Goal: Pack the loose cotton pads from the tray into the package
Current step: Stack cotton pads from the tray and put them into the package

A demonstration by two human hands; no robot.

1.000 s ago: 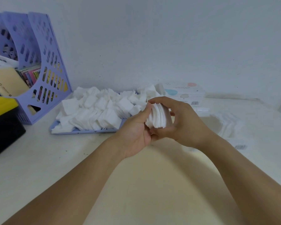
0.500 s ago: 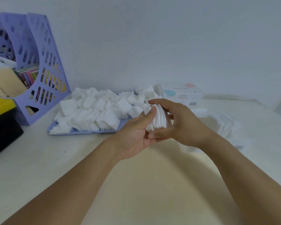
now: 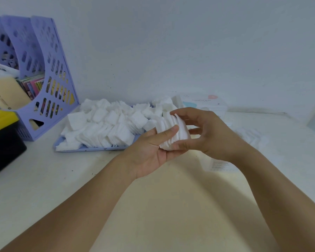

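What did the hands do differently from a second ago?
The left hand opened, its thumb sliding up onto the stack of cotton pads, which fanned out slightly. The right hand loosened its fingers but kept pinching the stack. The pads on the tray stayed put.

Head camera looks forward-down, close over table (image 3: 44, 179).

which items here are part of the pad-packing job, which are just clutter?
Job:
stack of pads, held by left hand and right hand
tray with loose pads
clear package

Clutter:
purple file rack
yellow-and-black box
white carton
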